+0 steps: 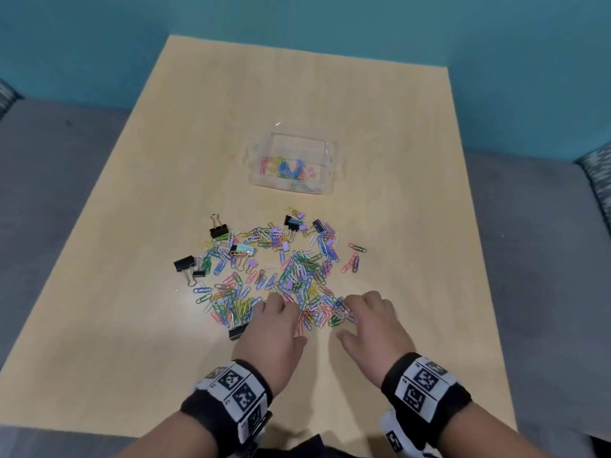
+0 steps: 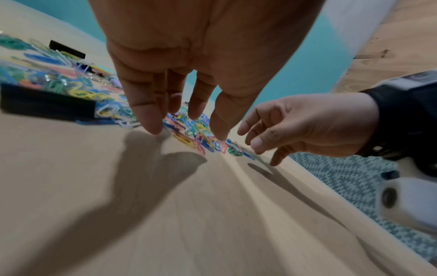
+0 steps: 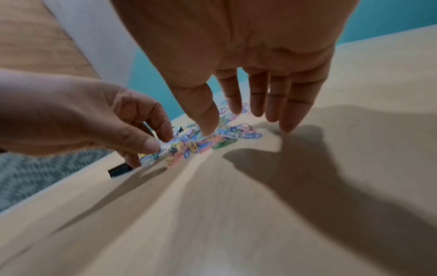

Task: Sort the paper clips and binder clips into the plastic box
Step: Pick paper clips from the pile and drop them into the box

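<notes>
The paper clips [image 1: 291, 279] are lying in a loose, many-coloured heap in the middle of the counter [image 1: 380, 110], and the binder clips are sitting mostly along its edges: a black binder clip [image 1: 219, 230] at the far left, another black one [image 1: 184, 263] further out, and one more [image 1: 237, 332] right by the left wrist. Beyond the heap, well apart from it, the clear plastic box [image 1: 294, 163] is standing open with a handful of paper clips already lying in it, so I'd judge the sorting is only just getting going.

Both hands are coming in low over the near edge of the heap. The left hand [image 1: 274, 328] is hovering with its fingers [image 2: 151, 119] hanging down, loosely spread and holding nothing. The right hand [image 1: 370, 322] is matching it, fingers [image 3: 257, 104] straight and slightly apart, thumb reaching toward the clips, also empty. Placed either side like that, they look set to rake or scoop a bunch together.

What's standing in the way? The clips are tangled and overlapping, so a scoop may drag binder clips along. Around the counter there is grey seating, a patterned cushion [image 1: 595, 180], and a teal wall [image 1: 297, 14] behind.
</notes>
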`<state>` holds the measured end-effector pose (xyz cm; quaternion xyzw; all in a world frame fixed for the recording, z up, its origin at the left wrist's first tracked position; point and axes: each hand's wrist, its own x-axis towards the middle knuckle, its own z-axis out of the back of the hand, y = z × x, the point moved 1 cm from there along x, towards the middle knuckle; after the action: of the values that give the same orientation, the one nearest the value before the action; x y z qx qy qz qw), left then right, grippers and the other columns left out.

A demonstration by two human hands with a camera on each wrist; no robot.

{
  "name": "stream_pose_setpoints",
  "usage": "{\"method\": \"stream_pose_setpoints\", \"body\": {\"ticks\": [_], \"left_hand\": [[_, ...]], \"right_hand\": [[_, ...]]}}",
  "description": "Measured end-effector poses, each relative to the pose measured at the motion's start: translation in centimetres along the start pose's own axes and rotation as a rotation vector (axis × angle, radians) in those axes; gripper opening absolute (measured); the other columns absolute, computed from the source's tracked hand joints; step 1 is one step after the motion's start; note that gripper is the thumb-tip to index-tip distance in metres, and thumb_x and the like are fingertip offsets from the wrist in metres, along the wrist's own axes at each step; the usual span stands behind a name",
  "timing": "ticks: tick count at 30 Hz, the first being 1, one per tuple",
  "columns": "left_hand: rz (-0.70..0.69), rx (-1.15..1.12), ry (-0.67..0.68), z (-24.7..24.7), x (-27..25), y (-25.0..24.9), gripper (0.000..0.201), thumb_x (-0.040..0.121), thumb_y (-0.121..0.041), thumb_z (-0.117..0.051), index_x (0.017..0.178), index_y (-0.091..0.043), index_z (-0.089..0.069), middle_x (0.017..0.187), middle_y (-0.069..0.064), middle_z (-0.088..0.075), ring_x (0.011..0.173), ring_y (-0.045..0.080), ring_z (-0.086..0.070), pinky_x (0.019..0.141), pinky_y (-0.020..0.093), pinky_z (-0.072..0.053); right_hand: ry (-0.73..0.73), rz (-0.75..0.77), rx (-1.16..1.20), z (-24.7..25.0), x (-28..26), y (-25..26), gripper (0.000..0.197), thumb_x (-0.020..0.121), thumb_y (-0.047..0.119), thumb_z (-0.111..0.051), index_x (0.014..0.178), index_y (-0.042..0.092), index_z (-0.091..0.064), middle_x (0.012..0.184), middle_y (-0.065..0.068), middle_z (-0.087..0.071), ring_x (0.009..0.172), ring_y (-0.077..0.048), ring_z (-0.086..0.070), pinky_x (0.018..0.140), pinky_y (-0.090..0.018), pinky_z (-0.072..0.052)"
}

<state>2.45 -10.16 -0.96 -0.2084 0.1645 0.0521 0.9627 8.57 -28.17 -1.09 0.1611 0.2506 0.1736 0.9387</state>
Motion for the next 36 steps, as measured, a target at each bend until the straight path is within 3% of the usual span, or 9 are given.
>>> {"method": "stream_pose_setpoints", "body": {"ticks": [4, 7, 11, 16, 18, 21, 23, 29, 36], "left_hand": [[0.009, 0.052, 0.001, -1.2, 0.6, -0.7, 0.047, 0.084, -0.032, -0.060, 0.124, -0.023, -0.038, 0.124, 0.004, -0.037, 0.107, 0.026, -0.035, 0.089, 0.037, -0.041], [-0.041, 0.096, -0.003, -1.8, 1.3, -1.1, 0.059, 0.087, -0.027, -0.055, 0.136, -0.027, -0.024, 0.130, 0.005, -0.032, 0.112, 0.028, -0.033, 0.088, 0.042, -0.047], [-0.069, 0.150, -0.028, -2.4, 2.4, -0.7, 0.054, 0.086, -0.020, -0.055, 0.134, -0.027, -0.031, 0.127, 0.006, -0.035, 0.106, 0.029, -0.033, 0.082, 0.042, -0.049], [-0.087, 0.141, -0.064, -2.3, 3.3, 0.2, 0.032, 0.077, -0.010, -0.062, 0.101, -0.023, -0.046, 0.109, 0.006, -0.041, 0.091, 0.027, -0.033, 0.070, 0.042, -0.050], [-0.103, 0.126, -0.065, -2.2, 3.2, 0.3, 0.031, 0.080, -0.015, -0.061, 0.107, -0.022, -0.047, 0.110, 0.007, -0.042, 0.092, 0.028, -0.036, 0.072, 0.043, -0.050], [-0.137, 0.116, -0.040, -2.2, 2.9, 0.2, 0.048, 0.083, -0.017, -0.057, 0.127, -0.025, -0.039, 0.118, 0.006, -0.040, 0.098, 0.029, -0.036, 0.075, 0.044, -0.050], [-0.142, 0.109, -0.043, -2.3, 2.8, 0.2, 0.043, 0.083, -0.015, -0.056, 0.124, -0.024, -0.043, 0.116, 0.005, -0.041, 0.097, 0.028, -0.036, 0.072, 0.044, -0.050], [-0.164, 0.124, -0.071, -2.6, 3.0, 1.0, 0.040, 0.063, -0.007, -0.072, 0.085, -0.021, -0.042, 0.093, 0.005, -0.046, 0.077, 0.025, -0.041, 0.057, 0.039, -0.048], [-0.098, 0.089, -0.030, -2.2, 2.5, 0.9, 0.040, 0.064, -0.008, -0.072, 0.090, -0.021, -0.044, 0.094, 0.005, -0.047, 0.079, 0.025, -0.042, 0.062, 0.039, -0.047]], "right_hand": [[0.028, 0.035, -0.120, -0.8, 0.2, 0.8, 0.074, 0.078, 0.034, -0.065, 0.140, 0.031, -0.024, 0.124, -0.001, -0.037, 0.107, -0.024, -0.035, 0.087, -0.035, -0.044], [-0.013, 0.054, -0.108, -1.1, 1.9, 1.6, 0.082, 0.081, 0.032, -0.064, 0.146, 0.031, -0.015, 0.137, -0.005, -0.031, 0.113, -0.028, -0.033, 0.092, -0.037, -0.043], [-0.027, 0.063, -0.093, -0.5, 4.4, 1.7, 0.074, 0.085, 0.026, -0.058, 0.146, 0.033, -0.017, 0.145, -0.006, -0.024, 0.117, -0.031, -0.031, 0.093, -0.040, -0.042], [-0.017, 0.164, -0.105, 0.2, 5.8, 2.1, 0.049, 0.085, 0.024, -0.059, 0.130, 0.030, -0.042, 0.127, -0.003, -0.034, 0.113, -0.027, -0.035, 0.087, -0.040, -0.046], [-0.031, 0.158, -0.108, 0.3, 5.9, 2.2, 0.043, 0.083, 0.024, -0.059, 0.123, 0.026, -0.044, 0.125, -0.003, -0.034, 0.114, -0.027, -0.036, 0.084, -0.039, -0.047], [-0.033, 0.127, -0.102, 0.8, 6.6, 1.9, 0.069, 0.081, 0.029, -0.062, 0.140, 0.031, -0.027, 0.141, -0.002, -0.025, 0.123, -0.029, -0.031, 0.091, -0.040, -0.045], [0.027, 0.167, -0.187, 1.2, 7.4, 2.1, 0.081, 0.079, 0.033, -0.065, 0.145, 0.035, -0.017, 0.147, -0.002, -0.020, 0.123, -0.031, -0.029, 0.091, -0.043, -0.046], [0.095, 0.327, -0.303, 1.2, 8.2, 2.7, 0.053, 0.082, 0.026, -0.065, 0.129, 0.026, -0.041, 0.129, -0.006, -0.035, 0.110, -0.030, -0.037, 0.081, -0.043, -0.047], [0.052, 0.328, -0.220, -0.5, 6.4, 2.1, 0.020, 0.084, 0.007, -0.054, 0.098, 0.019, -0.044, 0.102, -0.007, -0.042, 0.086, -0.029, -0.046, 0.063, -0.038, -0.041]]}}
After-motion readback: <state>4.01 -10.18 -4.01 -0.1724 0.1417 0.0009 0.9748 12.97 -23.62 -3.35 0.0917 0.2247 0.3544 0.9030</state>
